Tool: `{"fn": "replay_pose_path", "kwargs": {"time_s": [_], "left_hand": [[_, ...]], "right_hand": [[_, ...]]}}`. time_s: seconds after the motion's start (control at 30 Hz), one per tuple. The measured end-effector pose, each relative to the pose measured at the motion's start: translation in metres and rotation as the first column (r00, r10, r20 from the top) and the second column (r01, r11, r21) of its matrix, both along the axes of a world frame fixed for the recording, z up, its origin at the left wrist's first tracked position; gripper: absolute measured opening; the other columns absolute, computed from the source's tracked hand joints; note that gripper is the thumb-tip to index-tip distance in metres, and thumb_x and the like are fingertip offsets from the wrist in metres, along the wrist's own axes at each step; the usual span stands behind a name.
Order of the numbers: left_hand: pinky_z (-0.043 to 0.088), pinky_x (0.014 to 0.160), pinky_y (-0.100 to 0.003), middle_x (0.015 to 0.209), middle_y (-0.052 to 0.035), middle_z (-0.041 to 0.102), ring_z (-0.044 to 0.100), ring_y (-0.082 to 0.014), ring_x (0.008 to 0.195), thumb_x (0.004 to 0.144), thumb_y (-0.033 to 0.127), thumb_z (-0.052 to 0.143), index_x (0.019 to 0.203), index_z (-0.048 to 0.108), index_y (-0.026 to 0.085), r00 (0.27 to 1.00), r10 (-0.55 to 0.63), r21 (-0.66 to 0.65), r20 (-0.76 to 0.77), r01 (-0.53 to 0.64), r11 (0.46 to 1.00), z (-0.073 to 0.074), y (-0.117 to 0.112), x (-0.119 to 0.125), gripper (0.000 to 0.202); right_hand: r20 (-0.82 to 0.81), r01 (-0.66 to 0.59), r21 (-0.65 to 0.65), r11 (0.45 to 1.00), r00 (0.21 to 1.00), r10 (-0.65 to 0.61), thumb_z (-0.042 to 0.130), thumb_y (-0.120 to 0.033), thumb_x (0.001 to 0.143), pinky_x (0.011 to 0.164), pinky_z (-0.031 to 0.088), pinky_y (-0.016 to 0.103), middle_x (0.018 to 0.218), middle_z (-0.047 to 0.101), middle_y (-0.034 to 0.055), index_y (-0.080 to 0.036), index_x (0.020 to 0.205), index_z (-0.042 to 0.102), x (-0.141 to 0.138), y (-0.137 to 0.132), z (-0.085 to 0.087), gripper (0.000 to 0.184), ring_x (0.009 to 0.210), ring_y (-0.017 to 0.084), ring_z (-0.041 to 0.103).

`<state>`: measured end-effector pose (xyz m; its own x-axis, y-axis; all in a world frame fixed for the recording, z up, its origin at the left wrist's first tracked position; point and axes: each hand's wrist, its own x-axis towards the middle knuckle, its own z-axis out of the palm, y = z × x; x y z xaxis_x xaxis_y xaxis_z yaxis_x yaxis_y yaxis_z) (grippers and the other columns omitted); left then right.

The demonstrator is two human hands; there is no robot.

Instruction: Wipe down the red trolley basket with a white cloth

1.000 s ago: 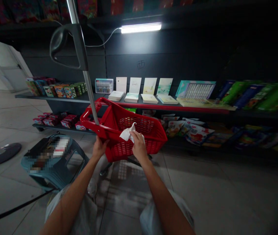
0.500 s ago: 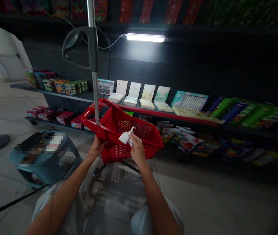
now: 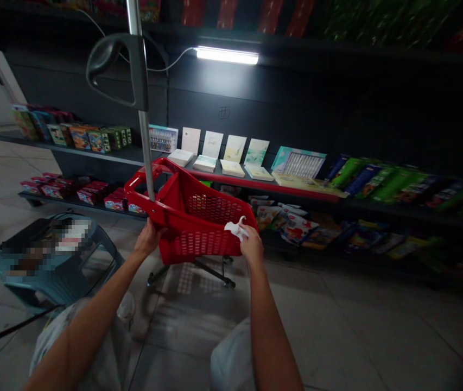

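Note:
A red plastic shopping basket [image 3: 198,244] on a wheeled base stands in front of me, with a metal pole and a dark grey loop handle [image 3: 139,73] rising from its left end. My left hand [image 3: 148,239] grips the basket's near left side below the rim; the thumb lies along the wall and the other fingers are partly hidden. My right hand [image 3: 251,244] is closed on a crumpled white tissue [image 3: 237,228] at the near right part of the basket rim. I cannot tell whether the tissue touches the plastic.
A teal plastic stool [image 3: 64,277] stands at the left, its top blurred out. Behind the basket run dark shelves with several notebooks [image 3: 231,168], small boxes [image 3: 80,136] and snack bags [image 3: 296,225]. A lit tube lamp [image 3: 227,55] hangs above. Grey tiles [image 3: 316,326] cover the floor.
My right hand has moved right along the basket's near side with the tissue, toward its right end. The left hand keeps its place on the basket. The whole view has shifted slightly.

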<state>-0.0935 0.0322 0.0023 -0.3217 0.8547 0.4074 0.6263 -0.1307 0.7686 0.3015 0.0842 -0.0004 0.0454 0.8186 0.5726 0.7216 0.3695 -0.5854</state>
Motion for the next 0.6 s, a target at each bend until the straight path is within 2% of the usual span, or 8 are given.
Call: {"fn": "replay_pose_path", "kwargs": {"time_s": [0.1,0.17,0.27,0.33,0.4,0.47,0.53,0.6], "left_hand": [[0.061,0.086,-0.040,0.113,-0.0142,0.075,0.074,-0.0292,0.102,0.083,0.039,0.076,0.133,0.048,0.018,0.998,-0.062,-0.020,-0.007,0.062,0.998,0.000,-0.001,-0.002,0.061],[0.061,0.083,-0.039,0.107,-0.0119,0.076,0.075,-0.0277,0.097,0.084,0.039,0.075,0.133,0.049,0.019,0.993,-0.115,-0.016,0.001,0.115,0.993,-0.002,-0.002,-0.004,0.059],[0.061,0.080,-0.037,0.103,-0.0105,0.077,0.076,-0.0269,0.091,0.085,0.040,0.073,0.132,0.049,0.021,0.989,-0.145,-0.035,0.004,0.145,0.989,-0.006,-0.004,-0.008,0.056],[0.060,0.079,-0.038,0.102,-0.0110,0.077,0.076,-0.0273,0.090,0.086,0.040,0.071,0.132,0.048,0.020,0.990,-0.137,-0.058,-0.016,0.136,0.989,-0.009,-0.006,-0.010,0.055],[0.059,0.080,-0.039,0.102,-0.0113,0.077,0.076,-0.0275,0.090,0.088,0.040,0.068,0.133,0.046,0.019,0.990,-0.136,-0.068,-0.032,0.134,0.989,-0.012,-0.007,-0.009,0.054],[0.059,0.081,-0.039,0.101,-0.0106,0.077,0.076,-0.0271,0.089,0.089,0.039,0.066,0.133,0.044,0.020,0.989,-0.143,-0.078,-0.029,0.141,0.987,-0.013,-0.008,-0.008,0.053],[0.059,0.082,-0.039,0.100,-0.0103,0.077,0.076,-0.0275,0.090,0.090,0.037,0.066,0.133,0.044,0.020,0.990,-0.135,-0.099,-0.032,0.131,0.986,-0.014,-0.009,-0.006,0.051],[0.058,0.083,-0.040,0.102,-0.0119,0.077,0.076,-0.0292,0.093,0.091,0.035,0.065,0.134,0.044,0.020,0.990,-0.125,-0.111,-0.059,0.117,0.987,-0.015,-0.010,-0.005,0.051]], "right_hand": [[-0.032,0.050,0.024,0.998,0.998,-0.050,0.044,-0.010,0.084,0.098,0.053,0.035,0.125,0.069,0.0091,-0.022,0.123,0.074,0.010,0.003,-0.004,0.050,0.110,0.021,0.063],[-0.042,0.095,0.056,0.994,0.995,-0.092,0.043,-0.009,0.083,0.096,0.053,0.034,0.123,0.070,0.0090,-0.021,0.121,0.074,0.006,0.001,-0.005,0.051,0.109,0.021,0.063],[-0.071,0.157,0.088,0.984,0.986,-0.151,0.041,-0.006,0.082,0.096,0.052,0.033,0.120,0.071,0.0088,-0.022,0.118,0.075,-0.013,-0.005,-0.002,0.052,0.110,0.021,0.062],[-0.071,0.144,0.088,0.986,0.988,-0.138,0.040,-0.005,0.084,0.099,0.051,0.036,0.121,0.071,0.0090,-0.022,0.118,0.074,-0.032,-0.012,0.003,0.052,0.112,0.022,0.061],[-0.047,0.064,0.091,0.994,0.997,-0.060,0.039,-0.005,0.087,0.104,0.049,0.038,0.123,0.071,0.0089,-0.021,0.120,0.072,-0.054,-0.020,0.009,0.050,0.116,0.022,0.060],[-0.005,-0.078,0.106,0.991,0.997,0.079,0.038,-0.006,0.090,0.110,0.047,0.039,0.130,0.069,0.0084,-0.022,0.127,0.069,-0.077,-0.028,0.016,0.051,0.123,0.022,0.059],[0.043,-0.224,0.123,0.967,0.975,0.220,0.038,-0.006,0.092,0.117,0.043,0.039,0.141,0.064,0.0066,-0.024,0.136,0.065,-0.101,-0.036,0.021,0.054,0.132,0.020,0.055],[0.073,-0.307,0.141,0.941,0.951,0.300,0.037,-0.007,0.094,0.122,0.039,0.040,0.149,0.058,0.0046,-0.026,0.142,0.060,-0.121,-0.042,0.025,0.057,0.140,0.018,0.049]]}}
